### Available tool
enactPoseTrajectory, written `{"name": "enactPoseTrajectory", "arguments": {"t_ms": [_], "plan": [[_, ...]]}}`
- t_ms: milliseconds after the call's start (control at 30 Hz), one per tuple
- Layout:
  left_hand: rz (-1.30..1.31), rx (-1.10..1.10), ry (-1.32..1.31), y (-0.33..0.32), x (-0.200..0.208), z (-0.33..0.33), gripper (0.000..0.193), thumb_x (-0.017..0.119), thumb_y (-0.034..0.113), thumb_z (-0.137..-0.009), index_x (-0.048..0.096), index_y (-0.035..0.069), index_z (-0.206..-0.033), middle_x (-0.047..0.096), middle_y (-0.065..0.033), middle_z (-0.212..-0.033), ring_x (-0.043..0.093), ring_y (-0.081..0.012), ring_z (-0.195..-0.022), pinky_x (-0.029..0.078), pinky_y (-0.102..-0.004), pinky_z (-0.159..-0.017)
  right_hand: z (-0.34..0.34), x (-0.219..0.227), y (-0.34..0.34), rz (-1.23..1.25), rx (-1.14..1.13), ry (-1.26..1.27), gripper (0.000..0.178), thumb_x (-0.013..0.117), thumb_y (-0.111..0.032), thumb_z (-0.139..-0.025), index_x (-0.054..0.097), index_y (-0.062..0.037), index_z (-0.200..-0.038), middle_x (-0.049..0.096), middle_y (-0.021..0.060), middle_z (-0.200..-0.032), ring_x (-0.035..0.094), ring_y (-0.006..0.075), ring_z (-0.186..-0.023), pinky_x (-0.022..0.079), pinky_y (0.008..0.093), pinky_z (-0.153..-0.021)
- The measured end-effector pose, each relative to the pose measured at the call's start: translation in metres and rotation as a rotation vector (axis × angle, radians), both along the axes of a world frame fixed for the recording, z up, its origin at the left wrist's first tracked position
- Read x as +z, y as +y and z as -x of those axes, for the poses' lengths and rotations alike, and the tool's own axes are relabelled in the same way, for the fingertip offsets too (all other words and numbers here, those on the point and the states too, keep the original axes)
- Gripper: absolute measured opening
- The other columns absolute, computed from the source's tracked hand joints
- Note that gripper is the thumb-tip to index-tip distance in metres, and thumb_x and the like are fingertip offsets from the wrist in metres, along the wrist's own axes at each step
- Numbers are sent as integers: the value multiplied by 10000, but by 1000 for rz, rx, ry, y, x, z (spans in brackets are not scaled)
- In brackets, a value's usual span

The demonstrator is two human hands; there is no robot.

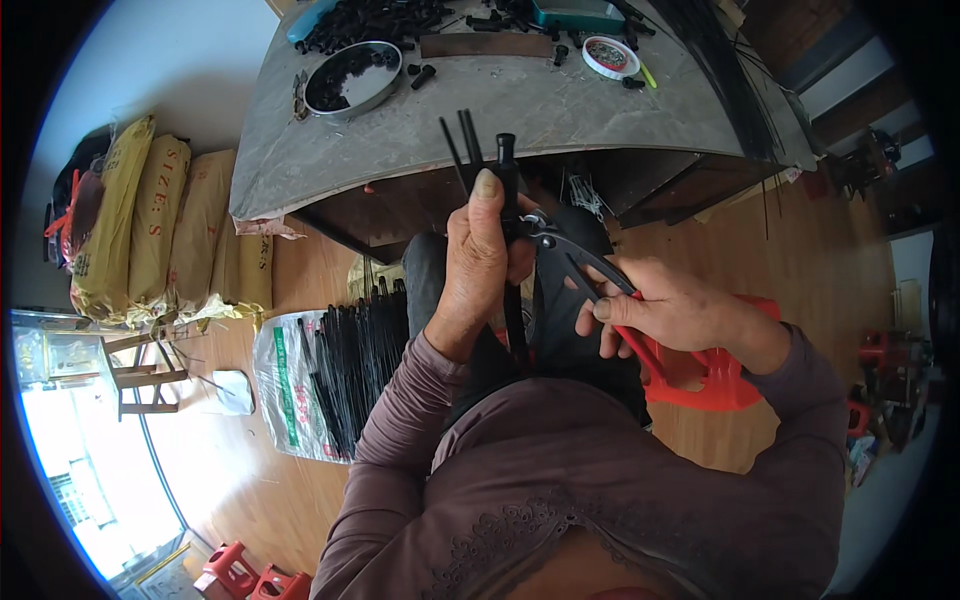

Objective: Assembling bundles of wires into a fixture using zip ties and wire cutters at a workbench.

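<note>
My left hand [478, 245] is closed around a black umbrella frame [507, 165], its thumb pointing up along it. The shaft stands roughly upright with a flared end at the top, and a few thin black ribs [462, 140] stick out beside the thumb. In my right hand [670, 305] is a pair of pliers [585, 258] with dark jaws and partly red handles. The handles are spread apart. The jaws reach the frame just beside my left fingers; what lies between them is too small to make out.
On the grey table [400, 140] are a round metal bowl [385, 85] of black parts, a small white-rimmed dish [611, 58] and heaped black pieces. Many black frames [355, 350] lie on the floor at left, near tan sacks [160, 220]. A red stool [720, 385] stands at right.
</note>
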State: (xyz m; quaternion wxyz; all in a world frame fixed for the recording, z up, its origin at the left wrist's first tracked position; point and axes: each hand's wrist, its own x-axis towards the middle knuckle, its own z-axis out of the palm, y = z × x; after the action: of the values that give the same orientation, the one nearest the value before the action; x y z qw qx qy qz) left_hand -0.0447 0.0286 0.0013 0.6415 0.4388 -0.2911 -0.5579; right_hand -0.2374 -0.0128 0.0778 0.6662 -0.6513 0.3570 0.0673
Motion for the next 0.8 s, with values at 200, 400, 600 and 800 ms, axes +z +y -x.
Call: {"name": "enactPoseTrajectory", "arguments": {"t_ms": [200,400,600,800], "plan": [[2,20,-35,3,3,4,656,312,611,-957,546,17,-807,347,21,-452,339,-80,-366,272,-234,-360,-4,6,5,-2,-18,54,245,453,-163,-989,445,17,-1155,536,54,-768,526,100,-559,491,260,-535],[26,82,-132,6,0,6,630,321,594,-963,536,26,-797,345,20,-451,333,-77,-363,268,-234,-357,-3,12,-6,-565,-101,-27,231,486,-228,-988,456,-5,-1039,489,27,-705,472,87,-506,460,269,-467],[18,87,-82,3,0,5,587,337,568,-971,528,35,-815,359,17,-464,326,-79,-368,257,-236,-358,-9,2,-5,-63,20,92,226,500,-226,-980,478,-5,-1024,545,42,-726,555,111,-548,486,281,-489],[41,54,18,1,-5,0,566,369,556,-969,536,34,-827,393,13,-484,334,-73,-372,247,-230,-361,-6,20,-14,81,142,92,184,469,-138,-971,481,4,-1088,608,76,-789,624,119,-618,514,239,-557]]}}
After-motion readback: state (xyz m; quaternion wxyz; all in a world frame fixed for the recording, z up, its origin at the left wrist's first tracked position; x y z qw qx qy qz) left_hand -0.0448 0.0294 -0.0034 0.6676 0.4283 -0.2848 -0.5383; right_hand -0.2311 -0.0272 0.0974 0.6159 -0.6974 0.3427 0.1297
